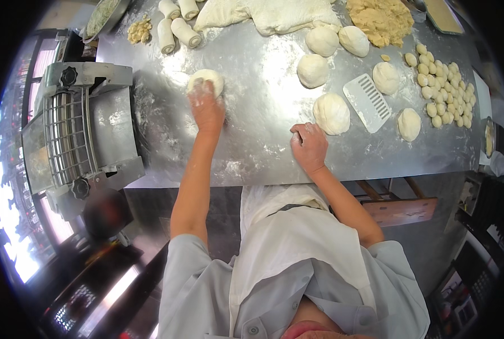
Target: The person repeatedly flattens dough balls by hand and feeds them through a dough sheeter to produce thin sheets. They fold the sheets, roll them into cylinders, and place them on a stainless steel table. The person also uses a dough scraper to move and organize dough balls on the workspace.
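My left hand (208, 106) lies palm down on a flattened dough round (214, 79), its floury fingers pressing on the top and covering much of it. Nearer the table's front edge, my right hand (310, 146) rests loosely curled on the steel. Nothing shows in its fingers, though the palm is hidden. Just beyond those fingers sits a smooth dough ball (331, 113), very close to or touching them. A white slotted plastic scraper (367, 103) lies to the right of this ball. More dough balls stand farther back, one of them (313, 70) behind it.
A dough sheeter (65, 135) with a wire guard stands at the table's left end. Rolled dough pieces (186, 33), a large dough slab (273, 17) and a yellowish filling mass (381, 21) line the back. Several small balls (446, 91) cluster right. A wooden stool (400, 210) stands below.
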A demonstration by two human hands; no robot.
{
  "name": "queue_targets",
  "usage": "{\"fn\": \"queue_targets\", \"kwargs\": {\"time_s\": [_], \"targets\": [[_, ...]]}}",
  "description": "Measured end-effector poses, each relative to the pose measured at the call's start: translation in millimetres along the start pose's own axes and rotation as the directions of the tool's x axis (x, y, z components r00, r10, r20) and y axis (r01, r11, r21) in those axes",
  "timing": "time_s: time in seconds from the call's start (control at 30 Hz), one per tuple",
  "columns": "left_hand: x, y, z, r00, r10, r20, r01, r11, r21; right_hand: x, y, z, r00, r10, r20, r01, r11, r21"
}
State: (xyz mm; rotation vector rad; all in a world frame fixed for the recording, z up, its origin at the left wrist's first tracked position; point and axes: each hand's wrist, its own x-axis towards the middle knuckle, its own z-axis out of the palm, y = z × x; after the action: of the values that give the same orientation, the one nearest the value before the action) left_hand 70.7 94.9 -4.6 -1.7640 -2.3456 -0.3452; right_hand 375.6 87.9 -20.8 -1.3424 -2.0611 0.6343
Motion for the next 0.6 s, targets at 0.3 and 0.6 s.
{"fn": "queue_targets", "kwargs": {"time_s": [0.3, 0.6], "targets": [[-68.5, 72.2, -50.9, 0.851, -0.329, 0.410, 0.494, 0.766, -0.411, 2.0, 3.3, -0.4, 1.000, -0.011, 0.006, 0.011, 1.000, -0.010], [-50.6, 48.9, -32.7, 0.973, 0.029, 0.231, -0.005, 0.995, -0.102, 0.5, -2.0, 0.2, 0.999, -0.033, 0.015, 0.032, 0.999, 0.022]]}}
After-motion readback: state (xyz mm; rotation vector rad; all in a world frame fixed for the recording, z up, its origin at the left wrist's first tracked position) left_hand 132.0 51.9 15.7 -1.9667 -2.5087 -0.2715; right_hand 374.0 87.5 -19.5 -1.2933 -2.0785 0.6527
